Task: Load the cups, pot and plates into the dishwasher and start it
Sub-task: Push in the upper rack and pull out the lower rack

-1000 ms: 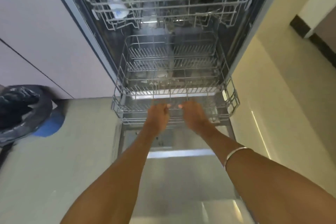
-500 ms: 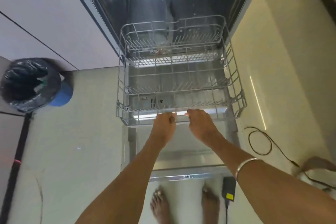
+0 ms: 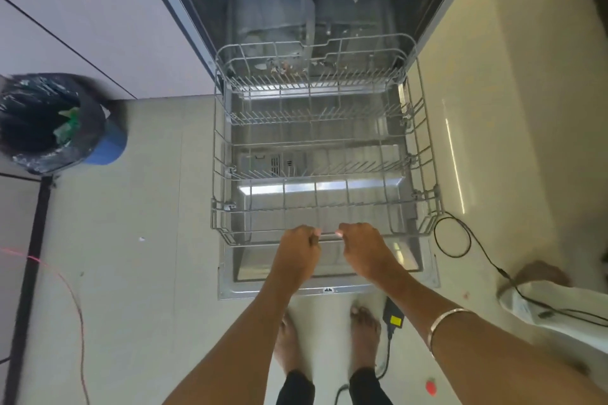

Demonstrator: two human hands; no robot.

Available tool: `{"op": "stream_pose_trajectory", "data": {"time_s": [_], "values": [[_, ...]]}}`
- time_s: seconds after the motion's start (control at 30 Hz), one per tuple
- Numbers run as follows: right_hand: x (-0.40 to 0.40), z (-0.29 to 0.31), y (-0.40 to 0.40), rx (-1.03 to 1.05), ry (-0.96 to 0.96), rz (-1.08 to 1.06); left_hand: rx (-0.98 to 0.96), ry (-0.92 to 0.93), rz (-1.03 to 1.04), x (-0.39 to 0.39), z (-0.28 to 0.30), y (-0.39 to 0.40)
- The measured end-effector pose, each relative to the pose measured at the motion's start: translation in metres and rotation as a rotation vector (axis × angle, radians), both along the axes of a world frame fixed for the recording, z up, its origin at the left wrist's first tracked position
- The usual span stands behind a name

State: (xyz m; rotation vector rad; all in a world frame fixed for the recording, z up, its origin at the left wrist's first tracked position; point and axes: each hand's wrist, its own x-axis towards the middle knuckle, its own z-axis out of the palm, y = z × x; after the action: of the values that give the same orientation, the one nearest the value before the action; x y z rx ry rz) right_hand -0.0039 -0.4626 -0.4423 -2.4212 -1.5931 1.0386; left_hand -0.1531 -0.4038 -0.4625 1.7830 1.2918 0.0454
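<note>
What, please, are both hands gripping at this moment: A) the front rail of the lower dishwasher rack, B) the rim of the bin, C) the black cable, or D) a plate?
A: the left hand and right hand are both closed on the front rail of the empty lower rack.

Bright, soft-focus wide-angle view; glare streaks the floor [image 3: 455,168], edges bowed.
</note>
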Motion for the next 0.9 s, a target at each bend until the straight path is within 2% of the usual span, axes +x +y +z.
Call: {"op": "stream_pose_trajectory", "data": {"time_s": [0.43, 0.6, 0.73, 0.9], "values": [[0.003, 0.002, 0.006, -0.056, 0.009, 0.032, -0.079, 0.113, 0.027, 0.006, 0.009, 0.004], [0.005, 0.002, 0.007, -0.087, 0.053, 0.01, -0.091, 0.133, 0.018, 0.009, 0.012, 0.003], [0.008, 0.004, 0.009, -0.13, 0.173, -0.082, -0.11, 0.176, -0.044, 0.008, 0.016, 0.005], [0.0, 0.015, 0.007, -0.008, 0.119, -0.178, 0.019, 0.24, -0.137, 0.006, 0.031, 0.002]]}}
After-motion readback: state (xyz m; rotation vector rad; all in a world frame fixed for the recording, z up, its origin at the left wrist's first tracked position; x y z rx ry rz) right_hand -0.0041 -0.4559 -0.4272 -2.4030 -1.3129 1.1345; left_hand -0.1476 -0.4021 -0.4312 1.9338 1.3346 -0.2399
